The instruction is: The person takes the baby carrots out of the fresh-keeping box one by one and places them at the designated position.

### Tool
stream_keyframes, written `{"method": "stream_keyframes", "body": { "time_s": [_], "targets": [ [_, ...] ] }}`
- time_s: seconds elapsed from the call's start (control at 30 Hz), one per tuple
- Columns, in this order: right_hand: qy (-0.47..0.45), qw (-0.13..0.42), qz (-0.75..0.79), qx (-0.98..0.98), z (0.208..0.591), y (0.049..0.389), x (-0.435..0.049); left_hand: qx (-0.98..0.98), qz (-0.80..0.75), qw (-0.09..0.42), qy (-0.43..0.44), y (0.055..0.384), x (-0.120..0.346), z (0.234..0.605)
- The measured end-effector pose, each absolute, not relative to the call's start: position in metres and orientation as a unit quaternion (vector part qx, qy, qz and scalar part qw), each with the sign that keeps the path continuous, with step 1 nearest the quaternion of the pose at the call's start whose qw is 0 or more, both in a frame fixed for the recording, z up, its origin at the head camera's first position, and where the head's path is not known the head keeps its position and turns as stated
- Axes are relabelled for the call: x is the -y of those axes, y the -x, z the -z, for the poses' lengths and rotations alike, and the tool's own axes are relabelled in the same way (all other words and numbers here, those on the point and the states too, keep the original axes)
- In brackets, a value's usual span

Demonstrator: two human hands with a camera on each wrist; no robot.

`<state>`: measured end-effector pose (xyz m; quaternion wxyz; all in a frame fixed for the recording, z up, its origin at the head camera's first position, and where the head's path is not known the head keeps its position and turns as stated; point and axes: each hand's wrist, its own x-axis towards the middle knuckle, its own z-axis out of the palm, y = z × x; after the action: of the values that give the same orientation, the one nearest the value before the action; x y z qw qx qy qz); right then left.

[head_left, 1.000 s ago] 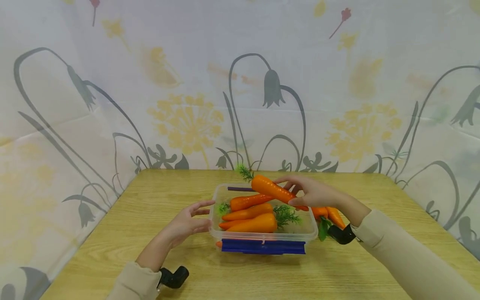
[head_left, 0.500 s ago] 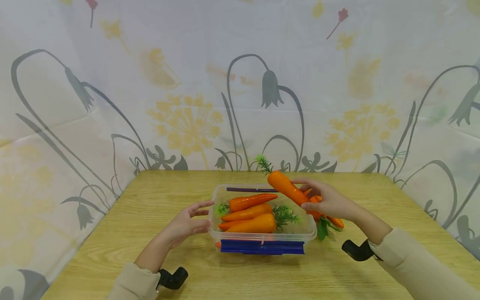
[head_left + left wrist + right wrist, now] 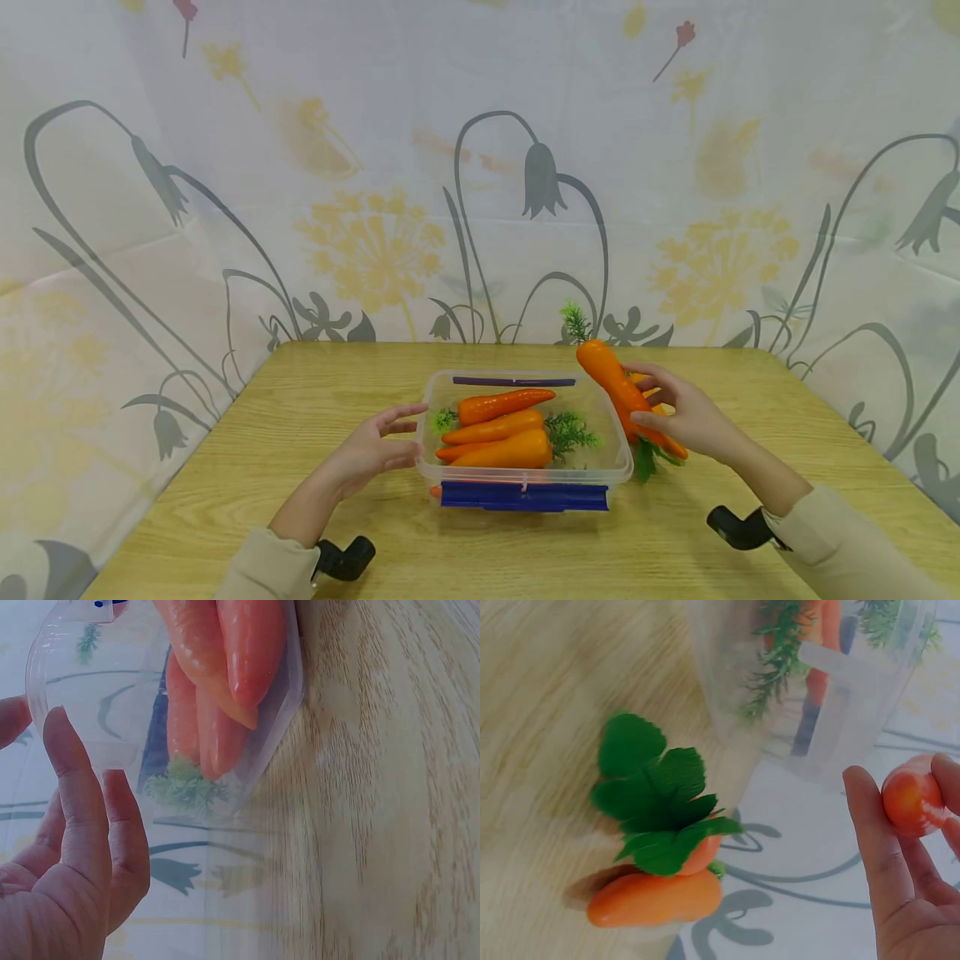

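While L hand [image 3: 371, 446], fingers loose, prob. steadies box [image 3: 525, 475] at its 9 o'clock, R hand [image 3: 686, 412] pinches carrot [image 3: 609, 371] by slim, prob. handier end near 3.

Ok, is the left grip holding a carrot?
No, in the head view the left grip is at the left end of the clear container, while the right grip holds a carrot.

The wooden table [image 3: 480, 558] carries 1 box [image 3: 480, 474], carrots [image 3: 656, 900].
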<state>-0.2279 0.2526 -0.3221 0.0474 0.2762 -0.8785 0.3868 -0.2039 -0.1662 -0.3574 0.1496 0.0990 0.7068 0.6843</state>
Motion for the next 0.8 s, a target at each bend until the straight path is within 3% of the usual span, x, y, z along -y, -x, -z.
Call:
{"method": "stream_keyframes", "body": {
  "time_s": [0.8],
  "targets": [
    [-0.142,0.078,-0.401,0.902,0.35,0.232,-0.293,-0.705,-0.685,0.15,-0.101,0.204,0.167,0.358]
  ]
}}
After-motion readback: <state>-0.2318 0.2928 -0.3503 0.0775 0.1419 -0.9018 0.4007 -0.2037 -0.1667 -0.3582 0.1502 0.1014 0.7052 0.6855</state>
